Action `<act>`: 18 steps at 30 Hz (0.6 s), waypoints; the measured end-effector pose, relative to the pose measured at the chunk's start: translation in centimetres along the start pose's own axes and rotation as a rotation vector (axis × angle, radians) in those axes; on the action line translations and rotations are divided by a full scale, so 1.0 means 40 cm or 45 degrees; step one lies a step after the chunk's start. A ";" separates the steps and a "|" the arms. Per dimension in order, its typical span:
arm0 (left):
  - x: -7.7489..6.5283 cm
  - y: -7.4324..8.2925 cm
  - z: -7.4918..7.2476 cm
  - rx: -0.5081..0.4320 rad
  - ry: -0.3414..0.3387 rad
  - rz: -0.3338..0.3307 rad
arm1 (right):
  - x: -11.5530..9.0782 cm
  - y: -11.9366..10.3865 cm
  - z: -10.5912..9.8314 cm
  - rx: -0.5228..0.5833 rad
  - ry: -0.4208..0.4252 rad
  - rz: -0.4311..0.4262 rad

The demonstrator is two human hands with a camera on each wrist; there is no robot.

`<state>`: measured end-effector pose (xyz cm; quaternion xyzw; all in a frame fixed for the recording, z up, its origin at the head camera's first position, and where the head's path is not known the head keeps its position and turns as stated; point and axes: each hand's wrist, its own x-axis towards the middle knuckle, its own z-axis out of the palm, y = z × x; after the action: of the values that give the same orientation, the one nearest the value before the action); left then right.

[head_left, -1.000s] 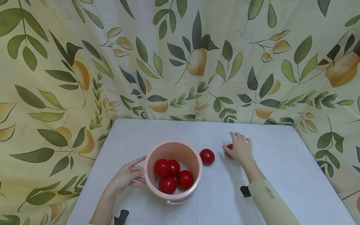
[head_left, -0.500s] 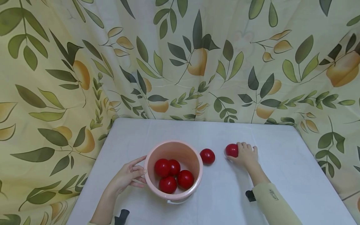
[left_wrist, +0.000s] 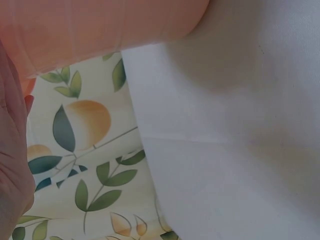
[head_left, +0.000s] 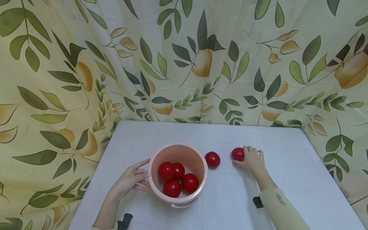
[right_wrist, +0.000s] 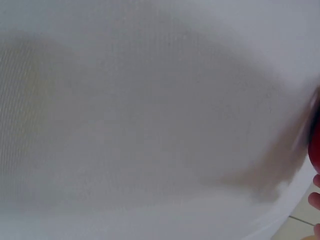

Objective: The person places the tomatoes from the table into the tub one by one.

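Observation:
A pink bucket (head_left: 202, 159) with a white handle (head_left: 181, 206) stands left of the table's middle, and several glossy red balls (head_left: 172, 188) lie inside it. Against the bucket's left side rests my left hand (head_left: 130, 180), its fingers loosely extended; the left wrist view shows part of the palm beside the pink wall. My right hand (head_left: 251, 159) grips another red ball (head_left: 237, 154) from its right side, on the table. In the right wrist view, that ball and a few fingertips (right_wrist: 315, 201) just show at the right edge.
One more red ball (head_left: 212, 159) sits close to the bucket's right rim, between it and my right hand. The table (head_left: 287, 179) has a white cover. A leaf-and-fruit patterned curtain (head_left: 184, 64) hangs behind and to the sides.
My right hand was spread over the ball with raised fingers. It has since come down and toward the right, and now grips the ball. My left hand and the bucket have kept their places.

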<state>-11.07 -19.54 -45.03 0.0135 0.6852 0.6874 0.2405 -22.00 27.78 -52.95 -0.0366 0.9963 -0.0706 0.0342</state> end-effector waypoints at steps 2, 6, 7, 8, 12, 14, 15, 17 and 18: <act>-0.001 0.000 0.001 -0.002 -0.006 0.008 | -0.001 0.000 -0.007 -0.001 0.000 -0.006; -0.004 0.002 0.004 -0.009 -0.009 0.011 | -0.004 -0.004 -0.036 -0.015 0.036 -0.028; -0.004 0.002 0.004 -0.011 -0.008 0.011 | -0.004 -0.006 -0.045 -0.024 0.057 -0.037; -0.005 0.002 0.004 -0.012 -0.007 0.010 | -0.004 -0.009 -0.056 -0.036 0.082 -0.051; -0.004 0.003 0.005 -0.010 -0.009 0.013 | -0.002 -0.031 -0.103 -0.087 0.204 -0.118; -0.004 0.003 0.005 -0.011 -0.012 0.016 | 0.000 -0.047 -0.129 -0.100 0.257 -0.154; -0.003 0.002 0.005 -0.010 -0.012 0.017 | 0.000 -0.057 -0.141 -0.105 0.284 -0.172; -0.003 0.002 0.005 -0.012 -0.012 0.018 | 0.000 -0.082 -0.167 -0.113 0.330 -0.212; -0.003 0.002 0.005 -0.014 -0.012 0.018 | 0.000 -0.096 -0.181 -0.115 0.349 -0.229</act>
<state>-10.92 -19.39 -44.90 0.0204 0.6802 0.6927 0.2387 -22.25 24.97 -45.26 -0.1173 0.9864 -0.0330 -0.1103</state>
